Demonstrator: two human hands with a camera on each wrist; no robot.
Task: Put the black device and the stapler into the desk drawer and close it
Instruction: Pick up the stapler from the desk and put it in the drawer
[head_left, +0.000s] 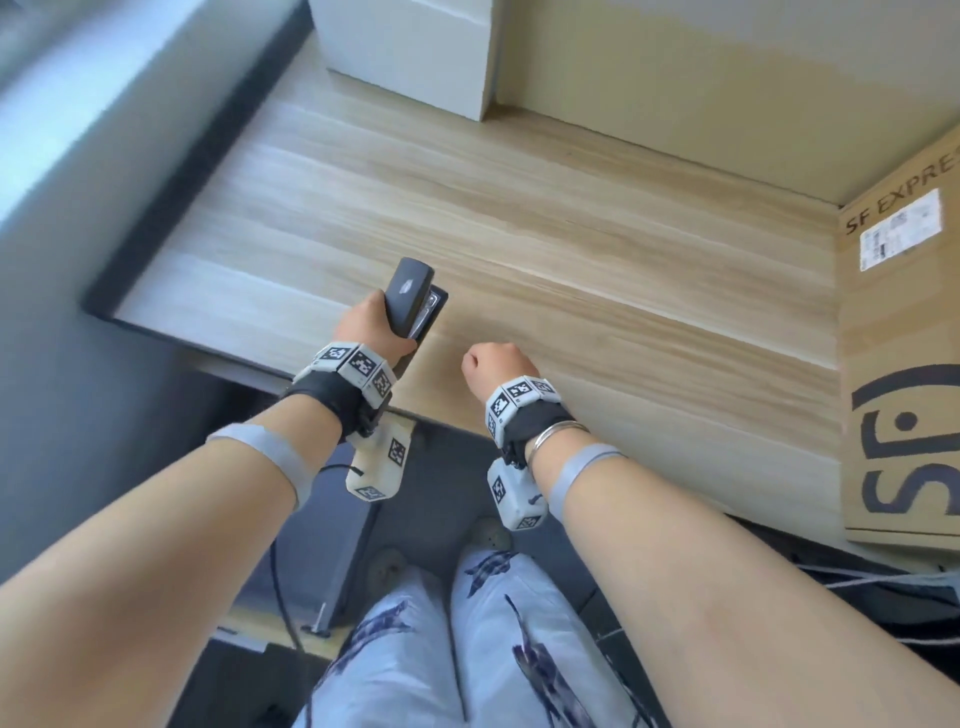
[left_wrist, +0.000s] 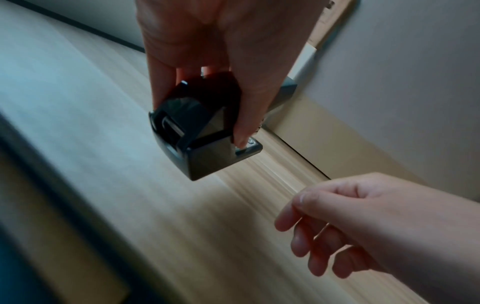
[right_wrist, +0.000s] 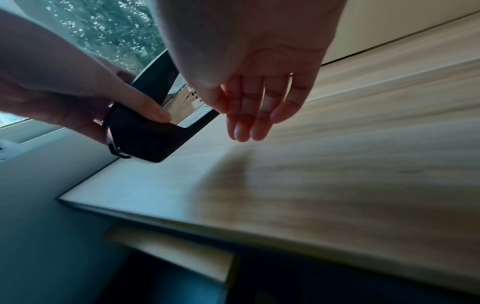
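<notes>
A light wood-grain desk (head_left: 545, 218) with a dark edge is filling most of the head view. A white box (head_left: 410, 52) is sitting on it at twelve o'clock, against the cream wall. A brown cardboard carton (head_left: 904, 364) printed "SF EXPRESS" is standing on it at three o'clock, its white label facing inward.

Pale wood-grain desk (head_left: 519, 218) under daylight, window (right_wrist: 109, 30) upper left, SF Express cardboard box (head_left: 904, 364) at right.
</notes>
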